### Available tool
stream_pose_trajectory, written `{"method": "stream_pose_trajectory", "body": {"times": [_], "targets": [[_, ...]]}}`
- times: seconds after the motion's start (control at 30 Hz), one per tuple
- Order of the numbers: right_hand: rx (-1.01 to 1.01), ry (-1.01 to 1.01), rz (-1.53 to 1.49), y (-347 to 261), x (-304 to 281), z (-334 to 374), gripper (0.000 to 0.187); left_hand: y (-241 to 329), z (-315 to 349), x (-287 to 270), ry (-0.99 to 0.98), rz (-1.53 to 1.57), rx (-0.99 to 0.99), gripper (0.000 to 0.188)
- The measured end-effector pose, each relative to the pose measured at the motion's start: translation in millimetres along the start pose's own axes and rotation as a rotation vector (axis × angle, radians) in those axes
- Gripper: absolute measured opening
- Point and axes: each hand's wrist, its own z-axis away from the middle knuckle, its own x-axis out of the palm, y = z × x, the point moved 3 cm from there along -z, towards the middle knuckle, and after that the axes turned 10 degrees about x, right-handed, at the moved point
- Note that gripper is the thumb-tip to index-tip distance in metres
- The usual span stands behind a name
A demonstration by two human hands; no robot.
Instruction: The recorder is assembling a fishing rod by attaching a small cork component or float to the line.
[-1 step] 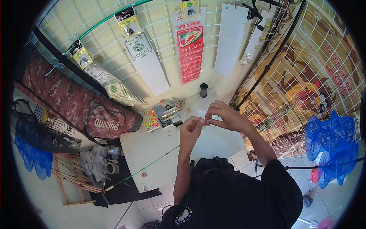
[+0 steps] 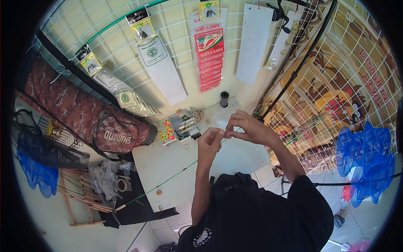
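Observation:
My left hand [image 2: 209,142] and my right hand [image 2: 247,127] meet fingertip to fingertip above the white table [image 2: 176,166]. Both are closed in a pinch, and whatever sits between the fingertips is too small to make out. A thin green fishing rod [image 2: 173,175] slants across the table from the lower left and passes behind my left forearm and hand. Beyond my hands a dark spool [image 2: 224,99] stands upright near the back of the table. Left of my left hand lies a small tray [image 2: 181,127] with bright beads [image 2: 166,131] and little parts.
Several cork-coloured rings [image 2: 198,115] lie by the tray. A camouflage rod bag [image 2: 105,126] leans at the left, near a wooden rack [image 2: 77,201]. Packets hang on the wire grid [image 2: 176,25] at the back. Blue mesh nets [image 2: 365,155] hang at the right.

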Motion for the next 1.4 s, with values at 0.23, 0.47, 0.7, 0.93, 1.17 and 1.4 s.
{"method": "stream_pose_trajectory", "body": {"times": [0.23,0.47,0.7,0.93,1.17,1.4], "targets": [[-0.083,-0.05,0.016,-9,-8,-3,0.012,2,-4,-7,-0.083,-0.016,-0.087,0.015],[-0.105,-0.11,-0.037,-3,-9,-5,0.014,2,-7,-10,-0.133,0.013,-0.156,0.023],[-0.088,-0.161,-0.034,-9,-11,-7,0.013,2,-6,-12,-0.082,-0.126,-0.048,0.027],[-0.229,-0.019,0.087,-15,-6,-3,0.012,3,-4,-13,-0.019,-0.022,-0.108,0.023],[-0.242,0.089,0.151,-15,-5,-1,0.013,1,-2,-12,-0.039,-0.015,-0.058,0.023],[-0.236,0.115,0.181,-16,-10,2,0.013,-10,-3,-13,-0.048,-0.067,0.035,0.017]]}}
